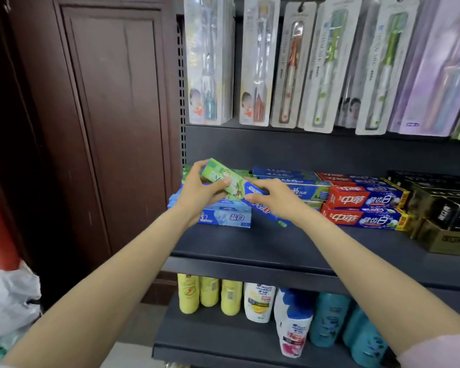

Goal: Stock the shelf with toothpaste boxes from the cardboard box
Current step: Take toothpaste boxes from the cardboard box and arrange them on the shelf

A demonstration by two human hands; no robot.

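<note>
A long green-and-blue cardboard toothpaste box (225, 181) is held tilted above the dark grey metal shelf (263, 243). The left hand (201, 191) grips its upper green end, thumb on the face; the right hand (272, 196) pinches its blue lower part, which slants down toward the shelf board. Just behind and below sits a stack of pale blue toothpaste boxes (225, 217), how many is hard to tell. To the right lie two red-and-blue toothpaste boxes (364, 208) at the front, then black-and-gold cartons (444, 216), cut off by the frame edge. Packaged toothbrushes (290, 62) hang above. Three yellow bottles (209, 294) stand on the lower shelf, beside white and teal ones. A dark brown wooden door (112, 115) stands left.
</note>
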